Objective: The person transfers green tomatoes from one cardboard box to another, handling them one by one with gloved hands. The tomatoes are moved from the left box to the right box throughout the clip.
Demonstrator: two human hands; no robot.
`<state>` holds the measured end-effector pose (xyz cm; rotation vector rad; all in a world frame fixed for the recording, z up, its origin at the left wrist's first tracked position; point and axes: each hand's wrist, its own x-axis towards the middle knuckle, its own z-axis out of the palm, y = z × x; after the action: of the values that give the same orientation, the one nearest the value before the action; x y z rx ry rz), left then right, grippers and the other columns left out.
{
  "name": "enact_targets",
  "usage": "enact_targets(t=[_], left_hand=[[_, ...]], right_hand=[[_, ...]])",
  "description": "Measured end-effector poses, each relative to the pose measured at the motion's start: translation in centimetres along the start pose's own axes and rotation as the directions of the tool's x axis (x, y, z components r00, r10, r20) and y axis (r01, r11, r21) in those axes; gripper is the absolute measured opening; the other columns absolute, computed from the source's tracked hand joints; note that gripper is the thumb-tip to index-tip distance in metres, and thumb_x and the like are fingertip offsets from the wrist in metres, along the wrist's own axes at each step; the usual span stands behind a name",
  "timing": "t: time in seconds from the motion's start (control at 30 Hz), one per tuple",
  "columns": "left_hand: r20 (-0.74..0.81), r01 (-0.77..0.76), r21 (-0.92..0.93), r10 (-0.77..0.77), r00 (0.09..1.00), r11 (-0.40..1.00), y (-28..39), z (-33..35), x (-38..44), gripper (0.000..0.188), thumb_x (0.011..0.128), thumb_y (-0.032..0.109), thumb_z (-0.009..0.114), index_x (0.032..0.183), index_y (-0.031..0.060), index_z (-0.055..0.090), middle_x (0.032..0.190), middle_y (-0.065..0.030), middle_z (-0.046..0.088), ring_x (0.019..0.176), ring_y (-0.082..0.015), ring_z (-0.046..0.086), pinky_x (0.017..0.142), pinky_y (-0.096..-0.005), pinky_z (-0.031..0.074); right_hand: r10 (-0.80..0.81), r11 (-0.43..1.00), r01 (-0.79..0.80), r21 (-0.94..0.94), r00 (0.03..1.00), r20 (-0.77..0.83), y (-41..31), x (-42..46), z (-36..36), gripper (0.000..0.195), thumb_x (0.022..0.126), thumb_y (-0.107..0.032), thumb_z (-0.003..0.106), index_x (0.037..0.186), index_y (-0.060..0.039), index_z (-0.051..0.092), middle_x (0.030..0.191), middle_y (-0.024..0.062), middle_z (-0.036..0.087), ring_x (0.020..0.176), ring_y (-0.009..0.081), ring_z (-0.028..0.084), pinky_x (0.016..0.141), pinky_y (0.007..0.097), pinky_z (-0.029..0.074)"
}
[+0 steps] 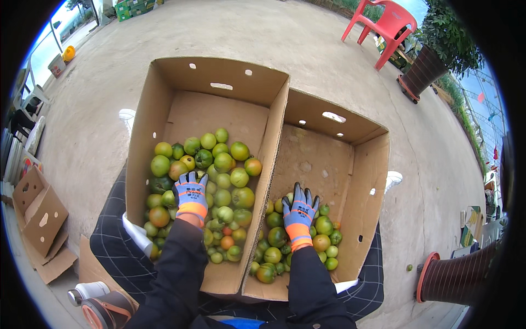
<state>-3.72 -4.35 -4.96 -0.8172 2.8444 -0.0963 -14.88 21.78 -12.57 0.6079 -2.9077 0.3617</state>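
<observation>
Two open cardboard boxes stand side by side in front of me. Green tomatoes (222, 197), some turning orange, fill much of the left cardboard box (222, 107). A smaller heap of mostly green tomatoes (277, 236) lies in the near part of the right cardboard box (314, 154). My left hand (192, 197), in a blue-grey and orange work glove, is palm down on the left heap; its curled fingertips are partly hidden. My right hand (300, 214), gloved alike, lies over the right heap with fingers extended and apart. A pale tomato shows beside its thumb; the palm is hidden.
Concrete floor (312, 53) surrounds the boxes. A red plastic chair (388, 22) and a potted plant (425, 70) stand at the upper right, another ribbed pot (456, 273) at the lower right. At left are an empty cardboard box (39, 209) and a lidded flask (92, 290).
</observation>
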Motion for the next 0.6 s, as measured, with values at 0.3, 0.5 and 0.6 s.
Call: enact_targets(t=[0.3, 0.5, 0.6], left_hand=[[-0.191, -0.05, -0.654, -0.1, 0.976, 0.755, -2.0, 0.0, -0.5, 0.065, 0.059, 0.012, 0.077, 0.121, 0.0136, 0.055, 0.124, -0.0187, 0.047, 0.112, -0.0374, 0.048, 0.095, -0.0419, 0.044], [-0.241, -0.187, -0.941, 0.167, 0.956, -0.283, 1.6, -9.4, -3.7, 0.064, 0.08, 0.017, 0.057, 0.138, -0.0019, 0.039, 0.129, -0.0104, 0.05, 0.114, -0.0179, 0.05, 0.1, -0.0303, 0.04], [-0.212, -0.06, -0.921, 0.367, 0.905, -0.385, 5.4, -11.1, -6.0, 0.076, 0.082, 0.022, 0.06, 0.146, -0.0012, 0.026, 0.141, -0.0131, 0.04, 0.122, -0.0168, 0.045, 0.103, -0.0317, 0.036]], right_hand=[[-0.044, 0.987, 0.067, 0.146, 0.987, -0.155, -1.0, 0.7, -1.1, 0.067, 0.083, -0.032, 0.061, 0.14, -0.0056, 0.037, 0.134, 0.013, 0.048, 0.127, 0.0319, 0.041, 0.112, 0.0532, 0.017], [-0.106, 0.548, 0.453, 0.703, 0.871, -0.479, -4.9, 0.3, -7.7, 0.078, 0.084, -0.039, 0.06, 0.143, -0.0012, 0.028, 0.138, 0.0207, 0.044, 0.131, 0.0389, 0.035, 0.112, 0.0513, 0.02], [-0.18, 0.417, 0.6, 0.683, 0.791, -0.585, -6.6, -0.4, -10.9, 0.094, 0.079, -0.057, 0.064, 0.145, -0.0033, 0.025, 0.134, 0.0202, 0.047, 0.127, 0.0398, 0.042, 0.109, 0.0515, 0.025]])
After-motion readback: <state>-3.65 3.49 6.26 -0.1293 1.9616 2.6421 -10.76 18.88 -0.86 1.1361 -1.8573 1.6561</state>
